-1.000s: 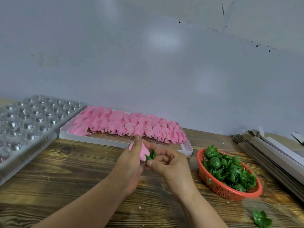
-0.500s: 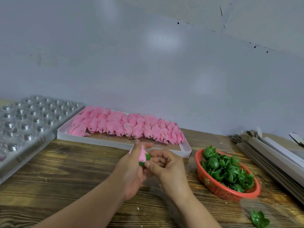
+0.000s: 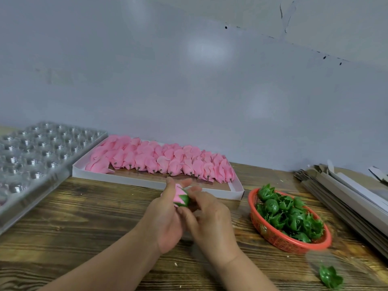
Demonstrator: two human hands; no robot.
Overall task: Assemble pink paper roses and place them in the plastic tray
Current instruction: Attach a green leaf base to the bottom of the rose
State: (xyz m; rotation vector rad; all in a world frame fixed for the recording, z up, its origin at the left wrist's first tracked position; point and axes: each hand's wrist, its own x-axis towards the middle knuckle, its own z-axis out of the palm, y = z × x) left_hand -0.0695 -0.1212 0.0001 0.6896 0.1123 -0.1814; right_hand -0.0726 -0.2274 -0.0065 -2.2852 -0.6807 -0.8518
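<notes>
Petals of the pink paper rose (image 3: 178,195) look light and crushable — held above the worktop (image 3: 84,217), left hand (image 3: 165,219) gripping the bloom, right hand (image 3: 210,219) pinching its stiffer green base (image 3: 184,200) — the safer hold.

A plain grey-blue wall (image 3: 189,85) is filling most of the view behind the grip, with soft light patches glaring off it and a thin crack with a few dark specks running up and to the right. Under the grip, a dark, streaky wood-grain tabletop (image 3: 88,223) is stretching out to both sides.
</notes>
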